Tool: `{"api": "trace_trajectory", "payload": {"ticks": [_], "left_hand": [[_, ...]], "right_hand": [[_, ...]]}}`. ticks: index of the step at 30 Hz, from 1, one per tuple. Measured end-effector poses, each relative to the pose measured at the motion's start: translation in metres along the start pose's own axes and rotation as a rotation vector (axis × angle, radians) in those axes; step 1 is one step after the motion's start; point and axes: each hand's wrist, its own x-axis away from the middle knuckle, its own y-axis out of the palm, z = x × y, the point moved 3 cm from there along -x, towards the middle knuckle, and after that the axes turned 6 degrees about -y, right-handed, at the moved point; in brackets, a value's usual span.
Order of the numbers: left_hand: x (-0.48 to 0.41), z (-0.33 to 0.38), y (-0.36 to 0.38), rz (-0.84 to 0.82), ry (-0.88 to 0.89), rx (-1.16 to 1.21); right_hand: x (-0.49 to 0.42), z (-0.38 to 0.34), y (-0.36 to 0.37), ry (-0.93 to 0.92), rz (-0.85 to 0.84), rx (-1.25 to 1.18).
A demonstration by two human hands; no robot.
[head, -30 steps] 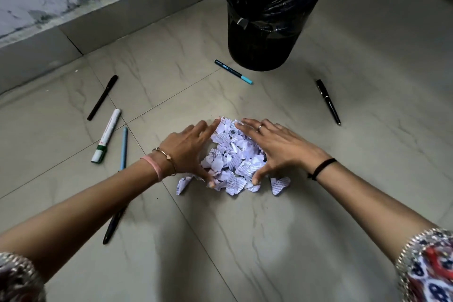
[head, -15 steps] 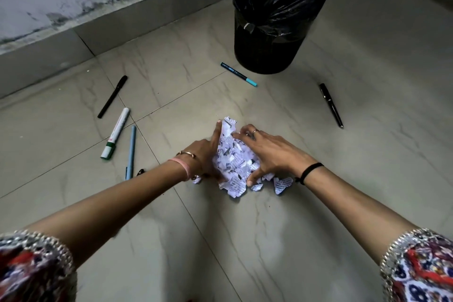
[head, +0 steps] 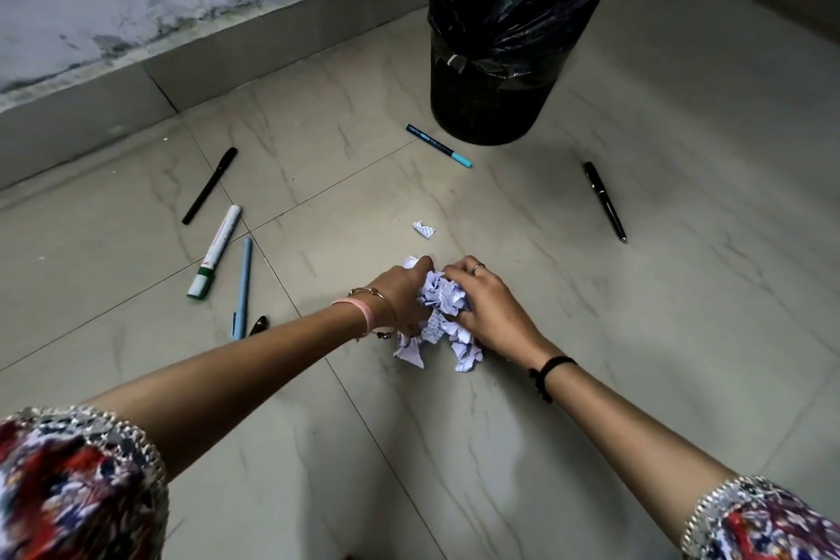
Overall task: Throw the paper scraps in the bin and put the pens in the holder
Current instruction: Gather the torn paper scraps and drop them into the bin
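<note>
A bunch of torn white paper scraps [head: 440, 319] is squeezed between my left hand [head: 400, 293] and my right hand [head: 486, 309] just above the floor tiles. One loose scrap [head: 423, 229] lies on the floor beyond them. The black bin [head: 500, 59] with a black liner stands further back. Pens lie scattered: a black pen [head: 210, 185], a white marker with a green band [head: 214, 251], a light blue pen [head: 242, 286], a dark pen tip [head: 257, 325] partly under my left arm, a teal-tipped pen [head: 438, 145] by the bin and a black pen [head: 605, 201] at the right.
A grey skirting and stained wall [head: 136, 14] run along the back left. No pen holder is in view.
Both hands have closed inward and gathered the flat pile of scraps into a bunch. One scrap has been left behind on the floor.
</note>
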Motion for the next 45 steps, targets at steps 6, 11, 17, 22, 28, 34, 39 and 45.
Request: {"api": "trace_trajectory", "payload": {"ticks": [6, 11, 17, 22, 28, 34, 39, 45], "left_hand": [[0.011, -0.009, -0.009, 0.007, 0.043, 0.243], [0.019, -0.018, -0.022, 0.011, 0.052, 0.409], [0.041, -0.005, -0.059, -0.063, 0.094, 0.617], [0.065, 0.036, -0.123, -0.055, 0.170, 0.745], [0.067, 0.096, -0.224, 0.040, 0.279, 0.789], [0.025, 0.145, -0.302, 0.105, 0.302, 0.901], [-0.032, 0.167, -0.329, 0.146, 0.191, 0.946], [-0.081, 0.173, -0.332, 0.193, 0.018, 0.807]], "right_hand": [[-0.001, -0.001, -0.014, 0.100, 0.084, -0.200], [0.002, -0.006, -0.032, 0.173, 0.091, -0.398], [0.003, -0.036, -0.077, 0.176, 0.063, -0.603], [-0.020, -0.078, -0.139, 0.104, 0.033, -0.668], [-0.071, -0.126, -0.243, 0.007, 0.158, -0.664], [-0.136, -0.125, -0.318, 0.058, 0.285, -0.707], [-0.191, -0.095, -0.336, 0.189, 0.396, -0.699], [-0.228, -0.061, -0.334, 0.411, 0.300, -0.593]]}}
